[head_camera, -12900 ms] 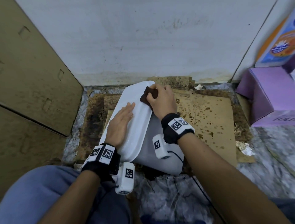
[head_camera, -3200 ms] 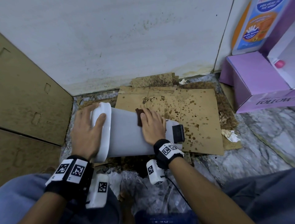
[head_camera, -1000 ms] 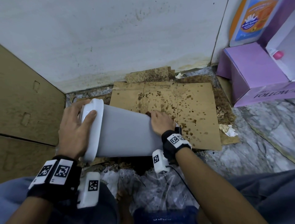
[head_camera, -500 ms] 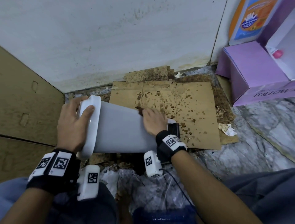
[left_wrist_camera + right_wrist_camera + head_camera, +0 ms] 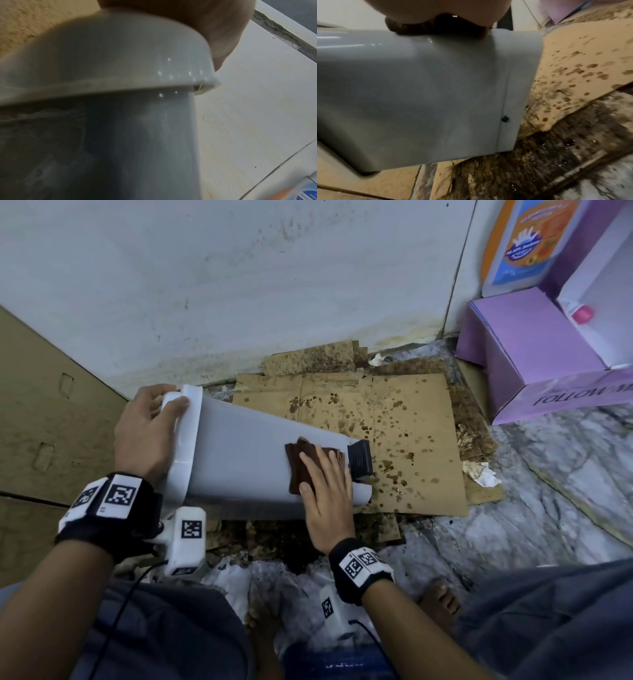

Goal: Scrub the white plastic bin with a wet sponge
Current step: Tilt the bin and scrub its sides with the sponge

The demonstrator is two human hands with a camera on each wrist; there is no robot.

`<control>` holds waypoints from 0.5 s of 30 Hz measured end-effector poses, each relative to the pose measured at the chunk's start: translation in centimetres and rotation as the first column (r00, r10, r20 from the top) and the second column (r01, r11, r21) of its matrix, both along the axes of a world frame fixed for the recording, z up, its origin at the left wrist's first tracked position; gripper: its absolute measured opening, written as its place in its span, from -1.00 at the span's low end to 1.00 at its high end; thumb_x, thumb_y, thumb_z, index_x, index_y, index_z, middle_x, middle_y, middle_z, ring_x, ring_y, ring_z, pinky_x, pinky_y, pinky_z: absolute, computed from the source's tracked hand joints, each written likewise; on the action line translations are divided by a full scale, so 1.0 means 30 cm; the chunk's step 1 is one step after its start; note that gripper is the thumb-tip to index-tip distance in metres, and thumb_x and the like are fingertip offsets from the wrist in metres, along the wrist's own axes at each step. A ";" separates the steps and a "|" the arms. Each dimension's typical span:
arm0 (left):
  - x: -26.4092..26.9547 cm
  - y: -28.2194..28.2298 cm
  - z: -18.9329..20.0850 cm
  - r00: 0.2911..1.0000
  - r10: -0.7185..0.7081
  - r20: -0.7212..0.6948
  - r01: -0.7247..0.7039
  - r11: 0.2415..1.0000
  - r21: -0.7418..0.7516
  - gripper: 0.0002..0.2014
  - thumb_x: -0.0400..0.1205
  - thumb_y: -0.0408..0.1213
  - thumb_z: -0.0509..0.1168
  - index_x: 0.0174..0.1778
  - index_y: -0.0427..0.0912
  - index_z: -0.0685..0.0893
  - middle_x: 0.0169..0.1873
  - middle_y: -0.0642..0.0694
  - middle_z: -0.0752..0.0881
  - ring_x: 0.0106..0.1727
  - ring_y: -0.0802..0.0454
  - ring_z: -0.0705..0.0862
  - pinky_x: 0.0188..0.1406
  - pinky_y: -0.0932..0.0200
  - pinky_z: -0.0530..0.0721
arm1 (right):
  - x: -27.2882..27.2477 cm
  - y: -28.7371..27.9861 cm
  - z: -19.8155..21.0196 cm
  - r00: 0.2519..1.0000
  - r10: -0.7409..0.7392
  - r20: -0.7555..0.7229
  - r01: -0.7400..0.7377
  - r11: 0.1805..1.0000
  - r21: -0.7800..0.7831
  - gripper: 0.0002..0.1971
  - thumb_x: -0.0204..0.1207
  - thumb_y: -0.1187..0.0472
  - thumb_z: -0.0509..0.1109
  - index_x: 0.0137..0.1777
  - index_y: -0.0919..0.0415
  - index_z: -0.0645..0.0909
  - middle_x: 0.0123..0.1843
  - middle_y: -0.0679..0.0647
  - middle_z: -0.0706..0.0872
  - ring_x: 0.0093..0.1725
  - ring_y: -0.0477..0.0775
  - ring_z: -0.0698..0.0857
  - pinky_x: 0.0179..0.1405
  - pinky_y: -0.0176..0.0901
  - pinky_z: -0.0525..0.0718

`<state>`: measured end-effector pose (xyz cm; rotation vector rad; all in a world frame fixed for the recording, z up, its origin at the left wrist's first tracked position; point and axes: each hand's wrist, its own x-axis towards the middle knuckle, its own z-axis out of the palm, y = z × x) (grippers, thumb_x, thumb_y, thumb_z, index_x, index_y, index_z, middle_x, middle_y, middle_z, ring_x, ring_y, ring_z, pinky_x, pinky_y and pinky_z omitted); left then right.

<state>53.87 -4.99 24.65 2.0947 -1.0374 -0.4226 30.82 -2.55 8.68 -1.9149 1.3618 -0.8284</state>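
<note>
The purple box (image 5: 534, 361) at the right shows the word "FOLLOW" in dark capitals on its front face, upside down from the head view, with further letters cut off at the frame edge. The orange and blue package (image 5: 524, 244) leaning against the wall above it bears a round blue emblem whose lettering is too small to read.

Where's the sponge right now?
In the head view, the brown sponge lies under the right hand, pressed flat on the tipped white bin's side, beside its black pedal.
</note>
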 end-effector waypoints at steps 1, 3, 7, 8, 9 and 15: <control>0.005 -0.006 -0.001 1.000 0.008 -0.012 -0.008 1.000 0.003 -0.66 0.58 0.04 0.27 0.26 0.10 0.66 0.26 -0.10 0.67 0.26 -0.05 0.62 0.17 0.10 0.51 | -0.012 0.001 -0.014 1.000 -0.009 0.002 0.009 1.000 0.003 -0.50 0.70 -0.05 -0.09 0.64 -0.15 0.20 0.72 -0.14 0.10 0.71 -0.09 -0.08 0.68 0.12 -0.14; 0.011 -0.020 -0.001 0.999 0.019 -0.025 -0.019 1.000 0.011 -0.64 0.56 0.06 0.27 0.25 0.10 0.66 0.23 -0.09 0.68 0.25 -0.06 0.63 0.17 0.08 0.53 | -0.026 -0.003 -0.032 1.000 -0.021 0.013 0.021 1.000 0.014 -0.50 0.69 -0.05 -0.08 0.64 -0.13 0.21 0.72 -0.15 0.09 0.71 -0.10 -0.08 0.68 0.11 -0.13; 0.026 -0.050 -0.002 0.999 0.028 -0.030 -0.027 0.999 0.026 -0.63 0.54 0.07 0.26 0.24 0.10 0.66 0.20 -0.05 0.71 0.24 -0.07 0.65 0.26 -0.01 0.56 | -0.008 -0.009 -0.016 1.000 -0.021 -0.017 0.021 1.000 0.012 -0.48 0.68 -0.04 -0.08 0.66 -0.14 0.16 0.73 -0.12 0.04 0.71 -0.08 -0.13 0.68 0.16 -0.19; 0.029 -0.052 -0.001 0.999 0.028 -0.032 -0.027 0.999 0.030 -0.63 0.54 0.07 0.26 0.24 0.10 0.66 0.19 -0.05 0.71 0.23 -0.08 0.65 0.28 -0.04 0.57 | 0.006 -0.007 0.000 1.000 -0.005 -0.027 0.005 1.000 0.008 -0.47 0.68 -0.04 -0.08 0.66 -0.16 0.13 0.73 -0.12 0.02 0.71 -0.09 -0.15 0.68 0.16 -0.22; 0.032 -0.055 0.000 0.999 0.030 -0.035 -0.028 0.999 0.033 -0.63 0.54 0.07 0.26 0.24 0.11 0.66 0.18 -0.05 0.71 0.22 -0.09 0.65 0.28 -0.05 0.57 | 0.023 -0.007 0.017 0.999 0.017 -0.033 -0.017 1.000 -0.002 -0.47 0.68 -0.05 -0.08 0.67 -0.18 0.11 0.74 -0.11 0.01 0.71 -0.09 -0.17 0.67 0.15 -0.25; 0.027 -0.040 -0.008 1.000 0.010 -0.019 -0.009 0.999 0.032 -0.67 0.62 0.01 0.27 0.29 0.09 0.65 0.22 -0.02 0.68 0.17 0.01 0.61 0.11 0.12 0.50 | 0.029 -0.022 0.006 0.999 0.023 -0.039 -0.023 1.000 -0.019 -0.51 0.72 -0.10 -0.14 0.66 -0.27 0.04 0.73 -0.20 0.02 0.70 -0.14 -0.14 0.67 0.05 -0.19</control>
